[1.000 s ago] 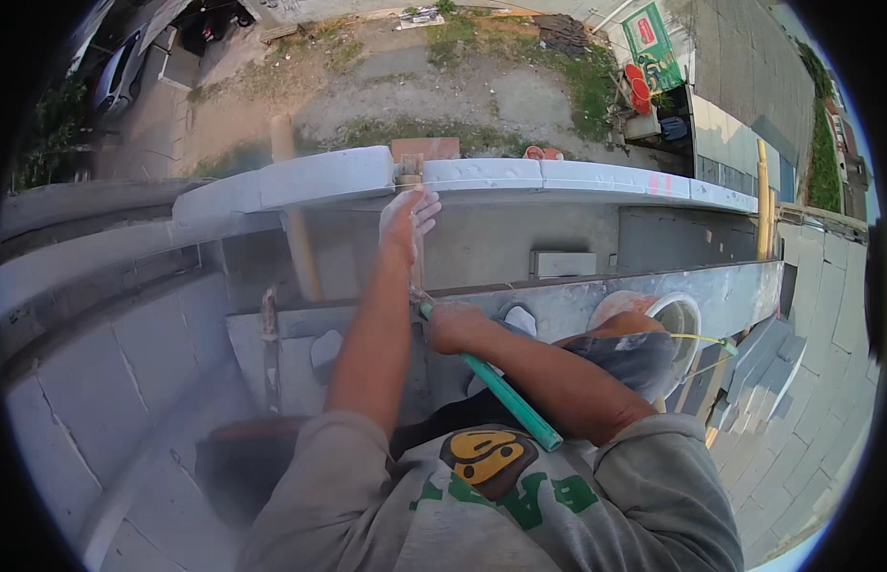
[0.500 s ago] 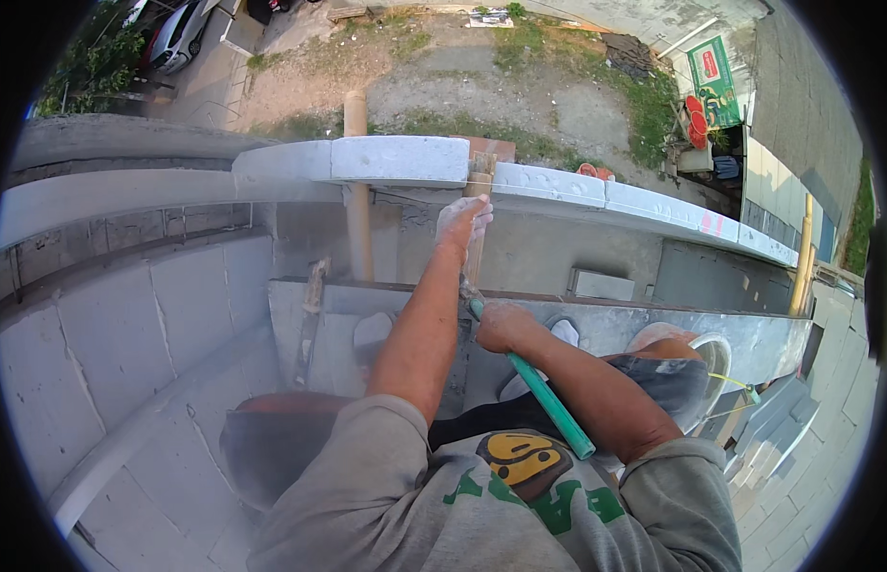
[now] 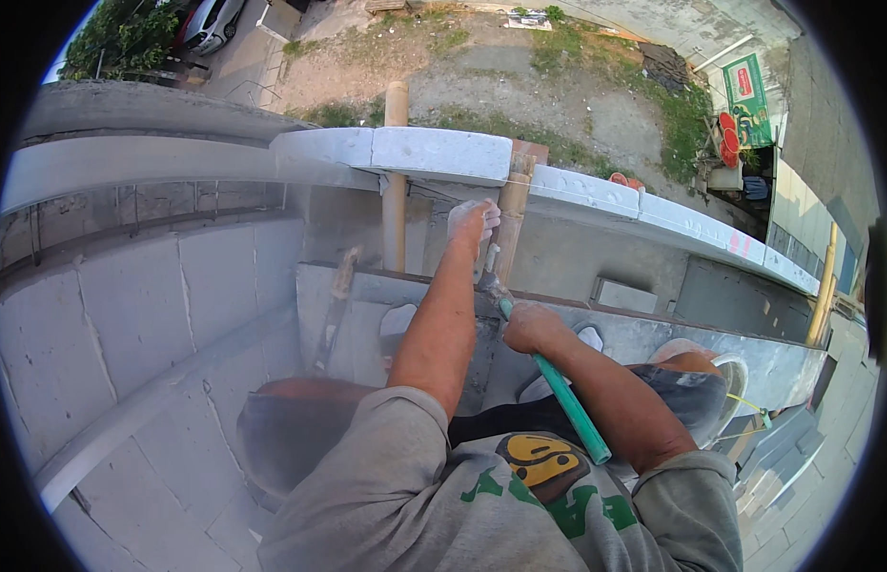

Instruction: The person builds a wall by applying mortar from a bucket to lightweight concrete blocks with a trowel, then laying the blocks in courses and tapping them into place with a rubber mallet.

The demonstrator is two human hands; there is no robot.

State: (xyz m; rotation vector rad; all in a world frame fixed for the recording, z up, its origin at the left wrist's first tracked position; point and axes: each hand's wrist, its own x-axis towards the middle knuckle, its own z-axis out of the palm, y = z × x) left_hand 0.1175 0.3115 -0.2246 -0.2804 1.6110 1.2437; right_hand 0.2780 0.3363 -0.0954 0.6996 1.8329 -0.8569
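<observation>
My right hand [image 3: 536, 328] grips a hammer [image 3: 573, 410] by its green tube-like handle. The dusty metal head points up and away, beyond my fist. My left hand [image 3: 473, 223], white with dust, is raised just below a long white block [image 3: 441, 153] and left of an upright bamboo pole [image 3: 512, 214]. Its fingers are curled in. Whether they hold anything is hidden. The white block lies in a curved row with other light blocks [image 3: 586, 194] across the front.
A board [image 3: 710, 348] runs across below my hands, near my feet. Another bamboo pole [image 3: 395, 191] stands at the left. A white bucket [image 3: 737, 381] sits by my right knee. Grey block walls [image 3: 129, 296] rise at the left. Ground with grass patches [image 3: 519, 86] lies far below.
The whole view has shifted, so the scene sits further right. My left hand has come away from the bamboo pole, to its left and lower. My right hand keeps its grip on the hammer.
</observation>
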